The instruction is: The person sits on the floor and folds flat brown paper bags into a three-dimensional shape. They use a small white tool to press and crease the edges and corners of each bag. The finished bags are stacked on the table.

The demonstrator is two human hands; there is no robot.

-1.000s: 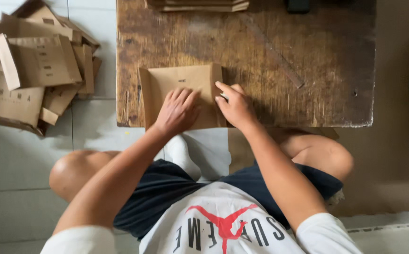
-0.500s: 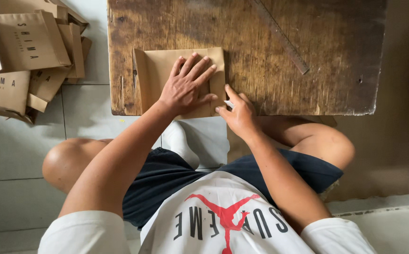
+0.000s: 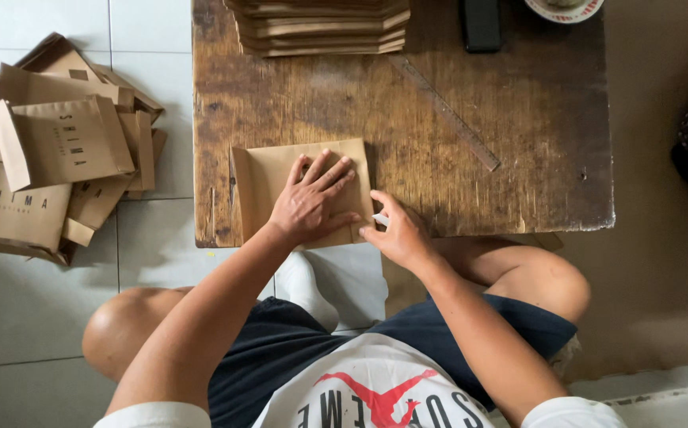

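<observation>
A brown paper bag (image 3: 258, 181) lies flat on the near left part of a worn wooden table (image 3: 518, 135). My left hand (image 3: 312, 202) presses flat on the bag with its fingers spread. My right hand (image 3: 395, 230) sits at the bag's lower right corner by the table's front edge, fingers pinched on a small white object (image 3: 380, 220) that I cannot identify.
A stack of folded brown paper (image 3: 320, 25) stands at the table's far edge, with a dark flat object (image 3: 482, 24) and a plate rim (image 3: 563, 9) beside it. A long ruler (image 3: 447, 107) lies diagonally. A heap of finished brown bags (image 3: 51, 158) lies on the tiled floor, left.
My left hand has spread flat onto the middle of the bag. My right hand has slid from the bag's top right down to its lower right corner. The view has shifted.
</observation>
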